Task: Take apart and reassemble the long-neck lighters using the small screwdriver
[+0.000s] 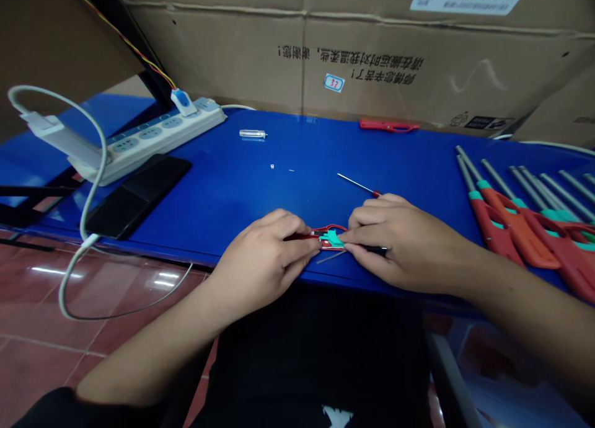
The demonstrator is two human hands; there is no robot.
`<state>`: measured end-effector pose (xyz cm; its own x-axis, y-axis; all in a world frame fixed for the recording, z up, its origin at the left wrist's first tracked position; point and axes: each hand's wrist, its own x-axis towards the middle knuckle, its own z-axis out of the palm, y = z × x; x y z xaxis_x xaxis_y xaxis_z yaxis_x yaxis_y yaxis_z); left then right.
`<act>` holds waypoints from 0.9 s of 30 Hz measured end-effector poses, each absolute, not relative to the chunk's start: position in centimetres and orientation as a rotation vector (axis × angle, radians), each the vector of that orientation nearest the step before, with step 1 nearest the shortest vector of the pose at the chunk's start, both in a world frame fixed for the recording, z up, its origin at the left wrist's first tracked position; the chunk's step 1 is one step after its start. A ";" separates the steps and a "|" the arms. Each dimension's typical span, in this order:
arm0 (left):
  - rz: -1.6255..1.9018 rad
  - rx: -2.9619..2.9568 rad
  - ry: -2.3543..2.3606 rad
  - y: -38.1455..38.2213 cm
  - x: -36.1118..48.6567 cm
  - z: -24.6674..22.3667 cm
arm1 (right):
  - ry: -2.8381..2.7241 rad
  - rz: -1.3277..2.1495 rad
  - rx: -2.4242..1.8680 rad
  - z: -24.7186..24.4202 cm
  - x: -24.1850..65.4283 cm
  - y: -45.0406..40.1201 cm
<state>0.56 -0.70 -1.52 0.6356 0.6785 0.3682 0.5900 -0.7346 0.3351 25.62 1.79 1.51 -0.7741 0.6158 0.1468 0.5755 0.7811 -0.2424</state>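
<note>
Holding one red case (pixel 326 244) by the counter's (pixel 260 195) six o'clock edge, with left hand (pixel 274 254) clamped on it. Touching one green bit (pixel 331 237) with right hand (pixel 395 242); cannot tell if clamped. Seeing, from there, one red screwdriver (pixel 360 185) at one o'clock.

The bench (pixel 260 192) is plain blue. Between the left hand (pixel 274 251) and right hand (pixel 395 239): red casing (pixel 326 244), turquoise-green part (pixel 333 237). Beyond the right hand: slim tool (pixel 360 185), silver shaft, red handle. To its right: lighters (pixel 495 228), red and orange, turquoise collars, grey rods. Left of the left hand: black phone (pixel 139 195), white power strip (pixel 165 144). Beyond both hands: brown carton (pixel 223 62), black lettering; white sticker (pixel 334 83), blue border, red digits.
</note>
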 end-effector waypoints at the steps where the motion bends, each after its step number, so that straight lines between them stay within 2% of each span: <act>1: 0.726 2.669 1.044 -0.7 0.6 -1.6 | -2.777 0.245 -0.929 1.6 25.6 1.8; 16: 0.757 2.688 1.030 -0.7 0.6 -1.5 | -2.748 0.150 -0.876 1.5 24.7 1.2; 22: 0.746 2.739 1.054 -0.8 0.8 -1.5 | -2.679 0.212 -0.867 1.0 24.7 1.1; 27: 0.740 2.780 1.048 -0.7 0.7 -1.5 | -2.753 0.404 -0.819 1.7 24.6 1.8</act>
<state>0.68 -0.72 -1.48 0.6495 0.6400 0.4106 0.6015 -0.7628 0.2374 24.59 1.83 1.70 -0.8141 0.5613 0.1488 0.4949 0.8047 -0.3279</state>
